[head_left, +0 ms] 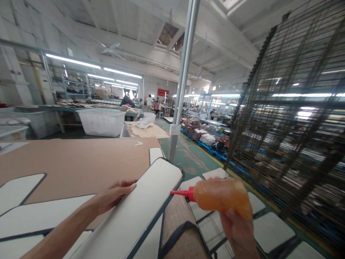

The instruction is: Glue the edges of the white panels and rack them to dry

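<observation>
My left hand (118, 194) grips the left edge of a long white panel (134, 201) with a dark edge strip, holding it tilted above the table. In my right hand (237, 226) is a glue bottle (221, 196), squeezable and filled with amber liquid. Its red nozzle (182, 193) points left, with the tip at the panel's dark right edge; whether it touches, I cannot tell. Part of a loose dark strip (180, 233) curls below the panel. Fingers of my left hand are partly hidden under the panel.
More white panels (48, 214) lie on the brown table (88, 158). At right, several panels (273, 232) rest on a wire rack. A metal post (183, 72) rises past the table's corner, beside tall wire racks (291, 118). A white bin (101, 122) stands beyond; people work far back.
</observation>
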The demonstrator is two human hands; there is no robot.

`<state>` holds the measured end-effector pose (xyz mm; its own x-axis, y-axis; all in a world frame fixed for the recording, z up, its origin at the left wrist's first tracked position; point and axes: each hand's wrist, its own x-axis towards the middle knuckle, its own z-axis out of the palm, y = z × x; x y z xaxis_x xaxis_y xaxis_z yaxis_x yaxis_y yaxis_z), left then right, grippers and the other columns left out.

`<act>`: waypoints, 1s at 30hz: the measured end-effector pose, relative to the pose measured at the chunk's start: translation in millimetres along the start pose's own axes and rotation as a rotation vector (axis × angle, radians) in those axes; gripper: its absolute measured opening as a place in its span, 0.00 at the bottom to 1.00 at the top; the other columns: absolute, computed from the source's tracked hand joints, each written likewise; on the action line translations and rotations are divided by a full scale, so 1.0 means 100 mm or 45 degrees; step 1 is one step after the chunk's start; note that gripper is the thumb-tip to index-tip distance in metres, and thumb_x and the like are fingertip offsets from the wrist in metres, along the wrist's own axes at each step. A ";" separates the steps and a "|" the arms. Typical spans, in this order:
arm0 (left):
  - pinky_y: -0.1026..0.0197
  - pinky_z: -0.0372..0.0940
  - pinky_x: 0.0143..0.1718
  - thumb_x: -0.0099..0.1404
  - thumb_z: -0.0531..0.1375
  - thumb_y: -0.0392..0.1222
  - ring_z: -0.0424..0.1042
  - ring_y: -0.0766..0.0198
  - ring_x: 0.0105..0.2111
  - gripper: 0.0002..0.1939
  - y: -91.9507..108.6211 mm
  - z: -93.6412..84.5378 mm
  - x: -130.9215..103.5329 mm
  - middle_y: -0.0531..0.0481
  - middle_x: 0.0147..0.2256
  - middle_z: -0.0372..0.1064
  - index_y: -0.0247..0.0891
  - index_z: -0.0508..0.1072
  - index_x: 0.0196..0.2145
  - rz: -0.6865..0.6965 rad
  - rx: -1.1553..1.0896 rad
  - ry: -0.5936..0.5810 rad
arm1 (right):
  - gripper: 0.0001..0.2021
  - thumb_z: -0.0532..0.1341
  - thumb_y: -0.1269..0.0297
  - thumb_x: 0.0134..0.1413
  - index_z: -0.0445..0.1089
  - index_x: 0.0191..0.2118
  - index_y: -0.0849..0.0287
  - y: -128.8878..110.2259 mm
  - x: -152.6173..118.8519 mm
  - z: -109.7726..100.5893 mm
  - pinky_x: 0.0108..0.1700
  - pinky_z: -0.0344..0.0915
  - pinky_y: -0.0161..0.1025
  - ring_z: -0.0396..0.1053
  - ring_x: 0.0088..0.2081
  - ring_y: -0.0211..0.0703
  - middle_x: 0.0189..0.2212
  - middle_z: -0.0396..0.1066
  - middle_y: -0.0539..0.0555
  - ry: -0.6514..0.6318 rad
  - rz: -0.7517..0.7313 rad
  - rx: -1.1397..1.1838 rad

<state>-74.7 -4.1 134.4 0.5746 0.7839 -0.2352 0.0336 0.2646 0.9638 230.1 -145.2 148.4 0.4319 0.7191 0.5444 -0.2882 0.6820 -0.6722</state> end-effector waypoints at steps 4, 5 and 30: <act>0.69 0.65 0.30 0.53 0.63 0.48 0.73 0.63 0.33 0.21 -0.01 0.01 0.03 0.49 0.36 0.76 0.41 0.73 0.45 0.007 -0.028 0.039 | 0.31 0.68 0.63 0.40 0.60 0.53 0.47 0.02 -0.02 0.03 0.50 0.60 0.63 0.65 0.50 0.61 0.50 0.67 0.57 -0.030 0.015 0.018; 0.68 0.65 0.30 0.52 0.64 0.48 0.73 0.63 0.33 0.22 -0.01 0.01 0.03 0.49 0.36 0.76 0.41 0.73 0.45 0.007 -0.035 0.055 | 0.31 0.68 0.63 0.41 0.59 0.54 0.47 0.03 -0.03 0.03 0.51 0.60 0.63 0.65 0.50 0.60 0.50 0.67 0.57 -0.042 0.025 0.036; 0.66 0.65 0.25 0.46 0.68 0.47 0.73 0.63 0.26 0.24 0.19 0.13 0.10 0.45 0.28 0.76 0.30 0.73 0.40 0.048 -0.189 0.115 | 0.38 0.69 0.60 0.38 0.55 0.57 0.50 0.07 -0.19 0.21 0.49 0.61 0.60 0.66 0.48 0.63 0.49 0.68 0.61 -0.086 0.204 0.125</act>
<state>-57.8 2.1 152.2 0.4970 0.8405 -0.2160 -0.1115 0.3086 0.9446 202.3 -151.0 143.8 0.3169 0.8244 0.4690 -0.4319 0.5657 -0.7025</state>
